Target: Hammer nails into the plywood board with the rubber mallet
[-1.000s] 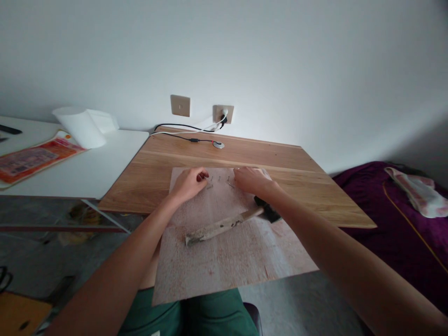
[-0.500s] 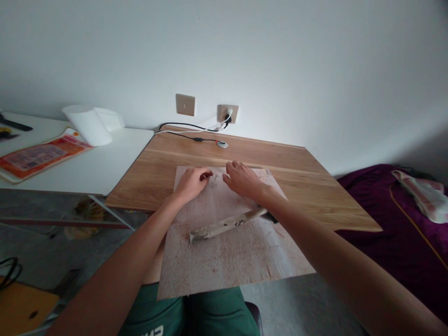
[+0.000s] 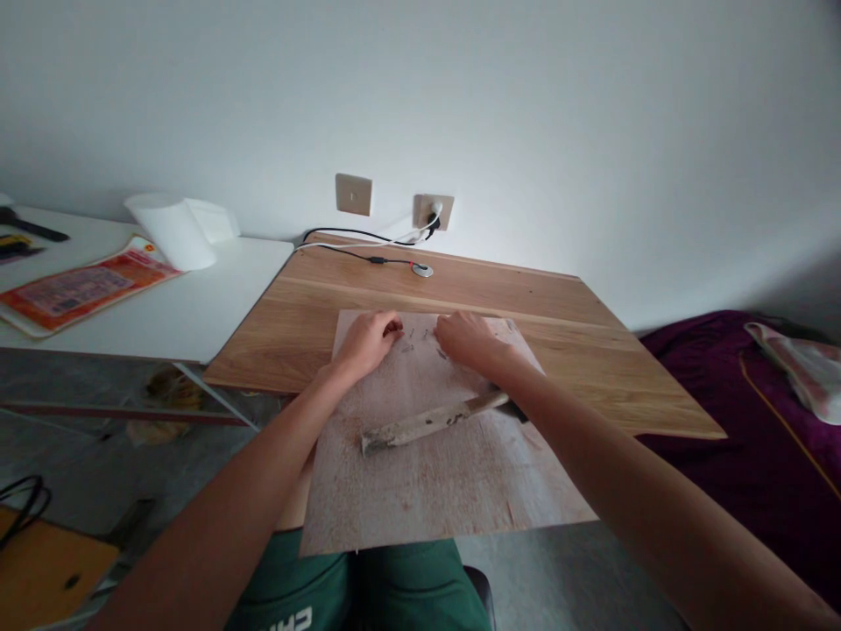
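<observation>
Two bare forearms slanted inward from the lower corners of my head view, bringing both hands near the far edge of a thin board (image 3: 394, 491). I had the left hand (image 3: 365, 342) with its back up, fingers curled inward toward the thumb; I could not tell how nearly the fingertips met or whether they pinched anything. My right hand (image 3: 469, 338) lay lower over the board, back uppermost, fingers bent down and leftward, their tips too small and hidden to show me the grip or anything in it. Between the hands, a few small nails (image 3: 426, 334) showed at the board. Nearer my side, the hammer (image 3: 430, 424) rested across it, its head end largely behind the right forearm. The board overlapped a wooden table (image 3: 558, 315).
</observation>
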Demonstrator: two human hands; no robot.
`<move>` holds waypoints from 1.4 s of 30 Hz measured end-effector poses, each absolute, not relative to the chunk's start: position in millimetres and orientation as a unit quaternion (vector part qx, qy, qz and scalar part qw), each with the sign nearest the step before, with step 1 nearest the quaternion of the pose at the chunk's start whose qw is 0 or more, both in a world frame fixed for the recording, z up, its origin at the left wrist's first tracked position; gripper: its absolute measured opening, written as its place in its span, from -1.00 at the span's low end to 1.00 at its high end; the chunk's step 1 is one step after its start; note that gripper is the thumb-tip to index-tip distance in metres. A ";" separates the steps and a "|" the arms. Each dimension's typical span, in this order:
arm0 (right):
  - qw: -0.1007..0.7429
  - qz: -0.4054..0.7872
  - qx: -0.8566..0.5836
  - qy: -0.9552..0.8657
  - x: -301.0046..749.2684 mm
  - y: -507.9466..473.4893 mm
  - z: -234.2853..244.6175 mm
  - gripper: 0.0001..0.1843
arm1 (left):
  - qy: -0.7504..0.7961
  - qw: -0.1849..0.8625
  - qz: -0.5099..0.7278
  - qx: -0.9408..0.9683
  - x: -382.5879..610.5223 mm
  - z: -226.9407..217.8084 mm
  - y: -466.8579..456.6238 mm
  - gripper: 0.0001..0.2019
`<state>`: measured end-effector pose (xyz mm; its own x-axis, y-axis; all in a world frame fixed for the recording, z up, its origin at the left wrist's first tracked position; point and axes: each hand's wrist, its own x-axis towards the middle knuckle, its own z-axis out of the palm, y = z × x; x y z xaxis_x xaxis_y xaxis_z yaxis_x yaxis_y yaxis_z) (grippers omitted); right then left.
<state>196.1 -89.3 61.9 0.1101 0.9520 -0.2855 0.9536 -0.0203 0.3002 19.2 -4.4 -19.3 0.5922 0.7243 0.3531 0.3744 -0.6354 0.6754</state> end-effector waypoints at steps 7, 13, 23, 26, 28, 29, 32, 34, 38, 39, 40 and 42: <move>0.200 0.002 0.709 0.676 197.3 -93.4 62.7 -0.55 | 0.333 0.276 0.325 0.841 18.9 -17.1 -5.7 -0.87; 0.153 0.008 0.705 0.692 202.5 -93.2 63.6 -0.55 | 0.321 0.222 0.297 0.871 18.0 -14.4 -9.6 -0.85; 0.082 0.012 0.677 0.732 203.3 -92.2 60.1 -0.64 | 0.322 0.148 0.239 0.904 25.6 -10.3 -14.9 -0.75; 0.089 0.023 0.676 0.731 198.2 -87.2 51.4 -0.61 | 0.320 0.148 0.233 0.906 27.0 -6.3 -13.6 -0.76; 0.101 0.024 0.671 0.734 196.7 -83.7 46.7 -0.59 | 0.307 0.147 0.229 0.912 27.8 -3.4 -13.5 -0.76; 0.107 0.022 0.667 0.737 196.5 -82.3 45.2 -0.59 | 0.300 0.145 0.227 0.915 28.4 -2.4 -13.6 -0.75; 0.121 0.019 0.654 0.746 197.2 -80.1 44.1 -0.59 | 0.288 0.131 0.223 0.922 31.3 -2.8 -14.1 -0.73; 0.123 0.018 0.646 0.753 197.7 -80.1 45.3 -0.60 | 0.292 0.118 0.227 0.922 33.4 -5.4 -13.9 -0.72; 0.119 0.017 0.641 0.758 197.2 -81.4 47.6 -0.61 | 0.288 0.099 0.229 0.924 35.8 -9.5 -12.0 -0.75; 0.117 0.016 0.641 0.758 196.8 -81.7 47.8 -0.62 | 0.286 0.094 0.227 0.926 36.1 -9.5 -11.6 -0.75; 0.114 0.016 0.642 0.758 196.3 -81.8 47.8 -0.62 | 0.283 0.088 0.225 0.928 36.2 -9.1 -11.4 -0.77; 0.106 0.014 0.641 0.760 195.3 -82.0 47.6 -0.63 | 0.278 0.078 0.224 0.931 36.5 -7.5 -11.4 -0.79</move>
